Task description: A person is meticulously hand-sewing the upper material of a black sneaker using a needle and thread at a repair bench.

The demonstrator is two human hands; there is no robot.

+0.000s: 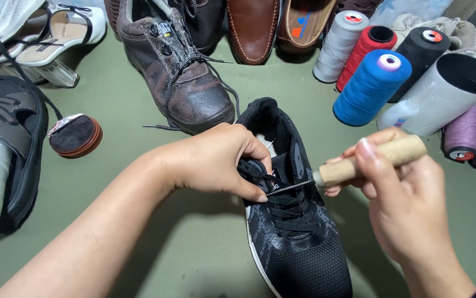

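Note:
A black knit sneaker (298, 243) with black laces lies on the green mat, toe toward me. My left hand (216, 160) pinches the sneaker's tongue and upper edge near the top eyelets. My right hand (398, 204) grips a sewing awl (359, 165) by its pale wooden handle. The awl's thin metal needle points left and meets the sneaker's tongue just under my left thumb.
A worn brown lace-up boot (185, 83) sits just behind the sneaker. Several thread cones, blue (370, 88), red, black, white and purple, crowd the right rear. A grey strapped sandal (6, 143), a white spool and a round brown disc (75, 135) lie left.

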